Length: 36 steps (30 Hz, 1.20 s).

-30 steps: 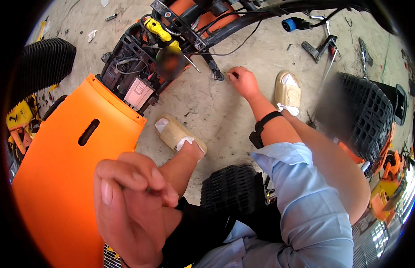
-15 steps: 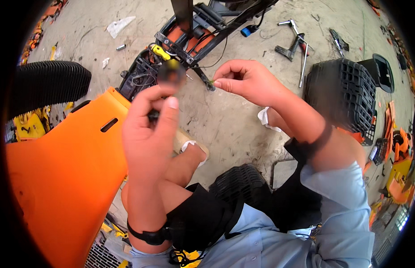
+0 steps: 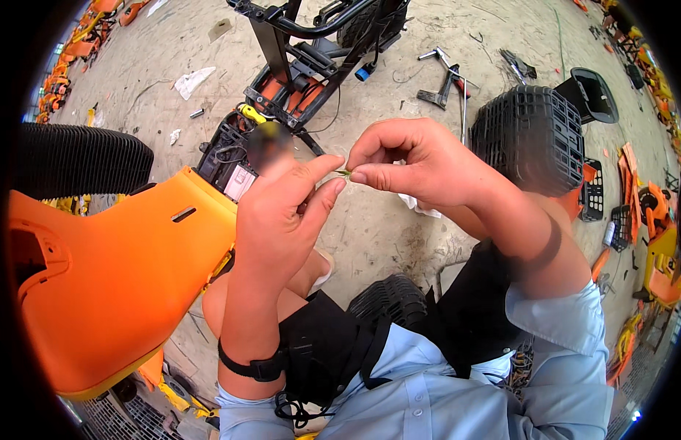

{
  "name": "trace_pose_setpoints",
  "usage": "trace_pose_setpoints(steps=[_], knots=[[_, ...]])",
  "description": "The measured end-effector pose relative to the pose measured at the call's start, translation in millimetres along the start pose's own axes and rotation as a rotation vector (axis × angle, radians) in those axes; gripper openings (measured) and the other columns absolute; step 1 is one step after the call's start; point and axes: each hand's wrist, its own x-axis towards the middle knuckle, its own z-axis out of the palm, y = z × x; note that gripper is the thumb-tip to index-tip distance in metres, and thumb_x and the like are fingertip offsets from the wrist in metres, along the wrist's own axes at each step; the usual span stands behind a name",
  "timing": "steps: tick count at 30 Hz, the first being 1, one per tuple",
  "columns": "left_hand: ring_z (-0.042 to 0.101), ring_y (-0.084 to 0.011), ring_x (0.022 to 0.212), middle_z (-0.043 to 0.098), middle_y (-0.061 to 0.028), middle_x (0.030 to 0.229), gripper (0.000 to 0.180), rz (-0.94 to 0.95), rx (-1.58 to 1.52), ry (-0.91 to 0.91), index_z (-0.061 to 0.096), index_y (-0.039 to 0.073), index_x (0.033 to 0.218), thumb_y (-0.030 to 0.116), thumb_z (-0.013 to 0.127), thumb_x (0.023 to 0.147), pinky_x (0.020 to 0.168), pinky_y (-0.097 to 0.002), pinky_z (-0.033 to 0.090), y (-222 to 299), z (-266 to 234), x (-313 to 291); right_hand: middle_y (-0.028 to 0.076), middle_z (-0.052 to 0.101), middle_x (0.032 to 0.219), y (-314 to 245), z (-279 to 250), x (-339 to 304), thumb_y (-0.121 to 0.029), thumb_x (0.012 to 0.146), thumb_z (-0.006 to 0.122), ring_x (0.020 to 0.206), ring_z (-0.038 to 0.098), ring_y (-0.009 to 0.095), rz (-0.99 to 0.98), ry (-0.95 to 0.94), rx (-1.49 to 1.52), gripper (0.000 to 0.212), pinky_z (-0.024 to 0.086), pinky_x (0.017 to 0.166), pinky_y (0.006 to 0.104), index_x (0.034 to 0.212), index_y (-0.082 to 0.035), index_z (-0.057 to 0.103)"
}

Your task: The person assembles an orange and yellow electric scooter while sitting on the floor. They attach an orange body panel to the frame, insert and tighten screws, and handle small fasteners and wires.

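In front of me the fingertips of both my hands meet. My right hand (image 3: 421, 165) pinches a small, thin yellow-green piece (image 3: 343, 173), perhaps a wire end, between thumb and forefinger. Its other fingers are curled in. My left hand (image 3: 282, 202) holds its thumb and forefinger slightly apart, one above and one below the piece's left end; whether they touch it is unclear. Beyond the left hand is a black machine frame (image 3: 293, 114) with orange parts and exposed wiring. On it lies a yellow-handled tool (image 3: 251, 114). A blurred dark round shape (image 3: 269, 144) shows just beyond the left knuckles.
A large orange body panel (image 3: 113, 271) stands at my left, below a ribbed black part (image 3: 84, 159). On the concrete floor to the right lie a wrench (image 3: 465, 110) and a black power tool (image 3: 443, 89). Farther right are a black crate (image 3: 527, 136) and a black bin (image 3: 588, 95).
My left hand has moved right, up to the right fingertips, its thumb and forefinger now around the small piece. The right hand has come slightly lower. The view has shifted, showing more of the frame.
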Motion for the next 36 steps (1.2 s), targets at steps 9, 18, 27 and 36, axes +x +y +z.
trace_pose_setpoints(steps=[9,18,27,36], knots=[[0.047,-0.0149,0.057,0.05,-0.0044,0.069,0.014,0.058,-0.02,0.044,0.072,0.005,0.095,0.004,0.074,0.081,0.052,-0.0279,0.039,-1,-5,-5,0.001,0.068,0.087,-11,3,-1,-0.007,0.09,0.07,0.079,0.059,0.006,-0.023,-0.046,-0.039,0.012,0.048,0.069,0.0219,0.1,-0.001,0.067],[0.048,-0.0088,0.061,0.052,-0.0022,0.071,0.012,-0.068,-0.147,0.042,0.071,0.003,0.095,0.003,0.073,0.083,0.054,-0.0248,0.039,-3,-12,-5,0.001,0.067,0.088,-13,4,4,-0.01,0.086,0.074,0.077,0.06,0.007,-0.044,-0.04,-0.12,0.024,0.049,0.069,0.0238,0.108,-0.003,0.066],[0.049,-0.0049,0.068,0.064,0.0009,0.085,0.022,-0.591,-0.802,-0.043,0.069,-0.002,0.106,0.012,0.071,0.089,0.059,-0.0204,0.041,-11,-17,-4,0.0,0.063,0.093,-24,-18,12,-0.013,0.09,0.071,0.085,0.058,0.006,0.066,0.002,-0.103,0.026,0.05,0.077,0.0239,0.113,-0.002,0.063],[0.045,-0.0065,0.058,0.061,0.0,0.077,0.019,-0.693,-1.011,0.079,0.067,0.0,0.105,0.013,0.069,0.091,0.054,-0.0217,0.038,-25,-8,6,0.002,0.064,0.088,-49,-8,42,-0.022,0.1,0.056,0.081,0.058,0.01,0.128,0.211,-0.083,0.023,0.047,0.074,0.0258,0.097,-0.001,0.064]])
